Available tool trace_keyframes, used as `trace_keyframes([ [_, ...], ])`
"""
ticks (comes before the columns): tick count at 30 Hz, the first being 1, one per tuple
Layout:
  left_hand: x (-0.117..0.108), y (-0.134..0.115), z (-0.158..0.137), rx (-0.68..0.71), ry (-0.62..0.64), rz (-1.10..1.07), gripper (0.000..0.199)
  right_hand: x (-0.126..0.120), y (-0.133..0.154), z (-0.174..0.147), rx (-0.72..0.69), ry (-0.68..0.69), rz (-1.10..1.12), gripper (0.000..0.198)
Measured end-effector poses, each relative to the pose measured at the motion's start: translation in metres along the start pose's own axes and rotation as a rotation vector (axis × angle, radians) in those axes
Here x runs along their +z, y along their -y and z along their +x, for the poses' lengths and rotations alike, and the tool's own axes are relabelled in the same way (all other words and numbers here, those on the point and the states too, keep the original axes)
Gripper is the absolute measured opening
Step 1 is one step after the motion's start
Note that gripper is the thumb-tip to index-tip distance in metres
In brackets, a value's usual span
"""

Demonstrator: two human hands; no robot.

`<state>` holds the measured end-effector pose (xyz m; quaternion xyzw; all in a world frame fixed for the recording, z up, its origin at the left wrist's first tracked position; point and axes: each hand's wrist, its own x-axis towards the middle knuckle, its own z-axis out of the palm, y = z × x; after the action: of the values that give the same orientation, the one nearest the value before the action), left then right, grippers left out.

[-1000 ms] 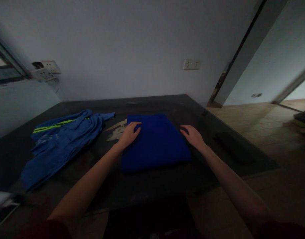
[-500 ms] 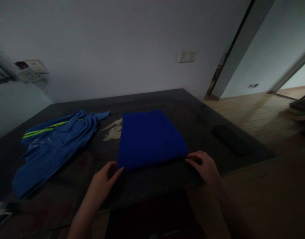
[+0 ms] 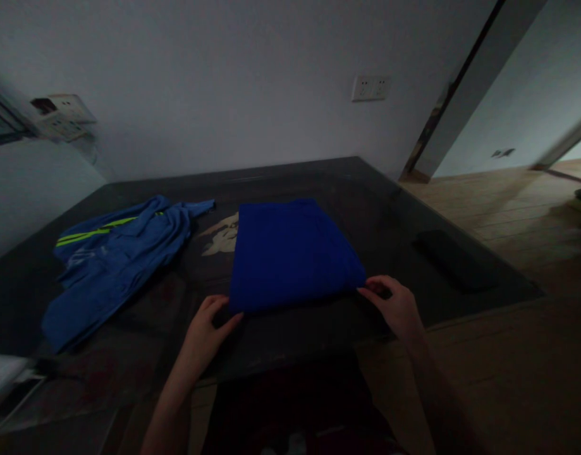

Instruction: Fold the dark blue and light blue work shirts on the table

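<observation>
A folded bright blue cloth, perhaps a garment (image 3: 290, 256), lies flat on the dark table (image 3: 290, 344) in front of me. At its near left corner, my left hand (image 3: 212, 325) pinches the edge between thumb and fingers. My right hand (image 3: 392, 303) has its thumb and fingertips closed on the near right corner. To the left lies a crumpled blue jacket (image 3: 124, 259) with yellow-green stripes, touched by neither hand.
A dark flat oblong thing (image 3: 454, 259) rests near the table's right edge. A pale patch (image 3: 221, 236) shows beside the folded cloth. At the lower left sits a white device (image 3: 3, 379) with a cable. Wall sockets (image 3: 370, 88) are behind the table.
The whole view has shifted slightly, so the table appears a little higher and more to the right. Both hands stay at the cloth's near corners; the cloth looks unchanged.
</observation>
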<state>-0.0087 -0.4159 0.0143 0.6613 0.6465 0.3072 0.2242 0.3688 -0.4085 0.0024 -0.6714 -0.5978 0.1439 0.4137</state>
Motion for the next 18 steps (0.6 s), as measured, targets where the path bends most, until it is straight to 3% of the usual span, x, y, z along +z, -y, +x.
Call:
trace_keyframes([
  [4,0.003,0.001,0.002,0.018,0.039,0.046,0.029,0.002,-0.003,0.004,-0.050,0.042,-0.033,0.040],
  [12,0.011,0.009,0.002,0.049,-0.047,0.101,0.034,0.000,0.006,0.001,0.035,-0.034,0.094,0.033],
  [18,0.012,0.013,0.001,0.064,-0.043,0.117,0.037,0.000,0.005,0.003,0.025,-0.007,0.146,0.036],
])
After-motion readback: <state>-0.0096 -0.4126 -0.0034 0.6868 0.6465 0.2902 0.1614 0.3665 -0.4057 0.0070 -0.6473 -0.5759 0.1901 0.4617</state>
